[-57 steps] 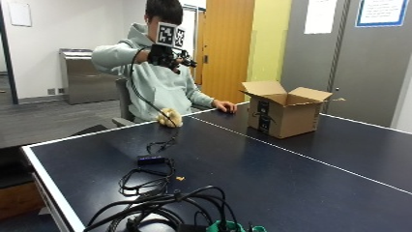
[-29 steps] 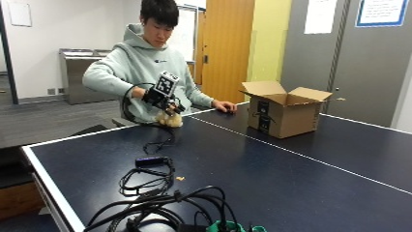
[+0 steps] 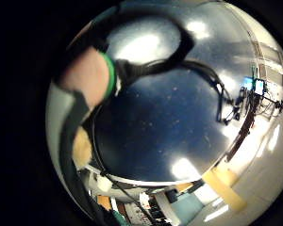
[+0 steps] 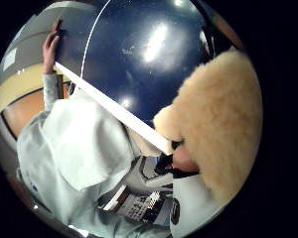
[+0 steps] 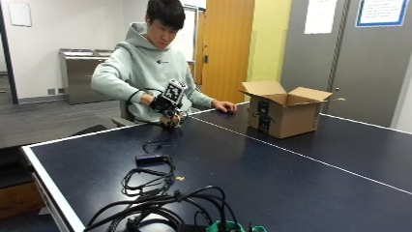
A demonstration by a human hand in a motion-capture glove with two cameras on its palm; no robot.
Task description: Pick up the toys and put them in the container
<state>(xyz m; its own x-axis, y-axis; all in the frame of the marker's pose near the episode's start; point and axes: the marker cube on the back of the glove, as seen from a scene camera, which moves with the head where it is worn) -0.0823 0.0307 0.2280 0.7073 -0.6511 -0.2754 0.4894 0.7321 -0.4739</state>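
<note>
Gloved right hand (image 5: 169,108) closes its fingers around a fluffy toy (image 4: 223,124) at the worktop (image 5: 257,164) edge, cardboard box (image 5: 283,113) open nearby.

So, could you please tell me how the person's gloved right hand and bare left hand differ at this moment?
The gloved right hand is raised just above the table's near edge, while the bare left hand rests flat on the table. The right hand's fingers curl round a fluffy tan toy; the left hand holds nothing. The left hand lies nearer the open cardboard box. Both are over the same dark blue table.
</note>
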